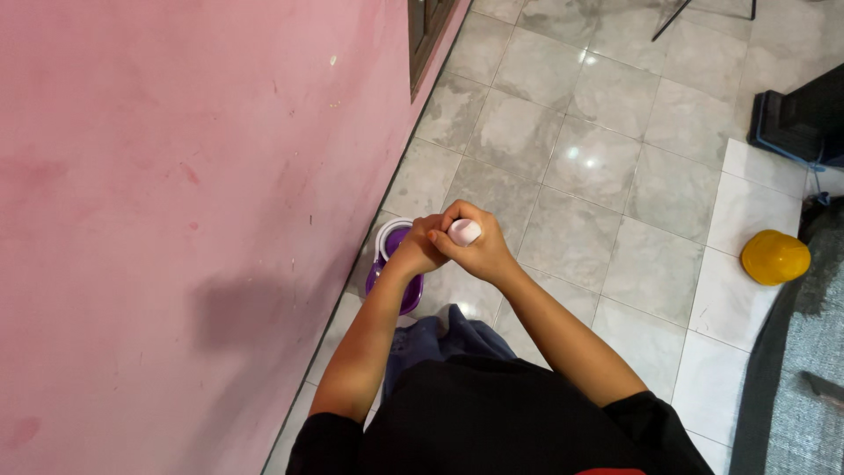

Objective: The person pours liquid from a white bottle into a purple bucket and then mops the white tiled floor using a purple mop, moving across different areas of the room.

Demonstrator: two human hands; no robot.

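Note:
Both my hands are stacked on the top of an upright pale pink handle [465,231], seen end-on. My right hand [479,248] wraps around the handle's tip. My left hand [418,246] grips it just below and to the left. Directly under my hands a purple bucket with a white rim [392,264] stands on the tiled floor against the pink wall [176,220]. The handle's lower part is hidden by my hands and arms.
Grey marbled floor tiles [598,158] stretch ahead and to the right. A yellow helmet [774,257] lies at the right beside a grey mat [809,352]. A dark box [804,119] sits at the upper right. A dark wooden door frame [431,26] interrupts the wall at the top.

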